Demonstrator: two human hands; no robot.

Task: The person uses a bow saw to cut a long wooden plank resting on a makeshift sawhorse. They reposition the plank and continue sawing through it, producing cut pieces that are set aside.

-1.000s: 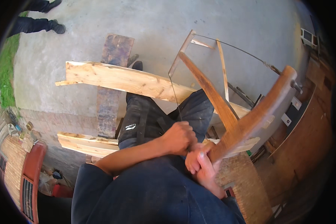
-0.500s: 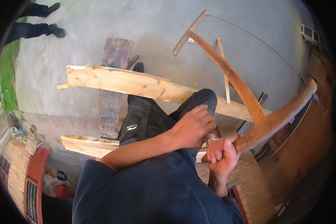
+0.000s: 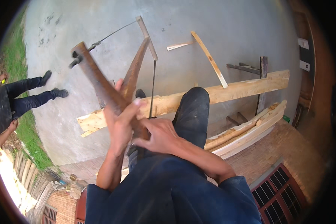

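Note:
A wooden frame saw [image 3: 100, 82] is tilted up in front of my lap. Its near side bar runs from the upper left down to my hands, and a brown crossbar reaches to the paler far bar. The dark narrow blade [image 3: 153, 86] stretches from that far bar down toward my right hand. My left hand [image 3: 117, 128] is closed round the near bar where the crossbar meets it. Lower down, my right hand [image 3: 162, 136] closes on the end of the same bar, by the blade; part of its grip is hidden. Beneath the saw lies a long timber beam [image 3: 227, 93], with my knee [image 3: 196, 100] over it.
A wood strip [image 3: 209, 58] leans against the beam, and a small offcut [image 3: 177, 47] lies on the concrete floor. More rough planks [image 3: 250, 128] rest at the right by a dark wooden support [image 3: 262, 74]. Another person [image 3: 22, 95] stands at the far left beside the grass.
The saw has swung from my right side over to the left. My left hand, formerly low near the saw's end, now grips its bar. The view has turned too.

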